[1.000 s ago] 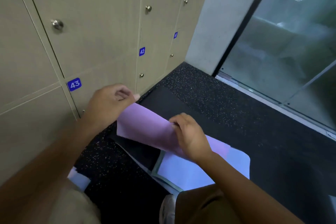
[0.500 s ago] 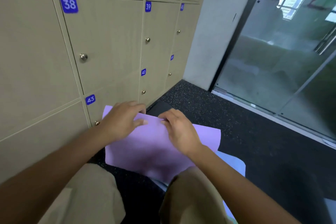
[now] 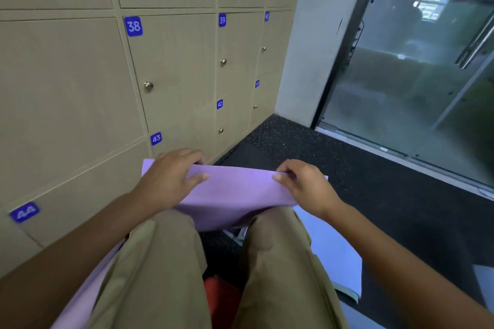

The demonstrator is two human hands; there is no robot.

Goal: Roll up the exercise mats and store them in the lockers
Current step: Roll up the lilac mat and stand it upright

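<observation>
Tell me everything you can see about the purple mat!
The purple mat is a thin, smooth, bendy sheet in plain lilac. Its far edge is lifted off the dark speckled floor and curls back toward the person. The left hand grips that edge near one corner, the right hand pinches it nearer the other. The mat drapes down between the person's knees, and more of it shows by the left leg. It is not rolled up yet.
</observation>
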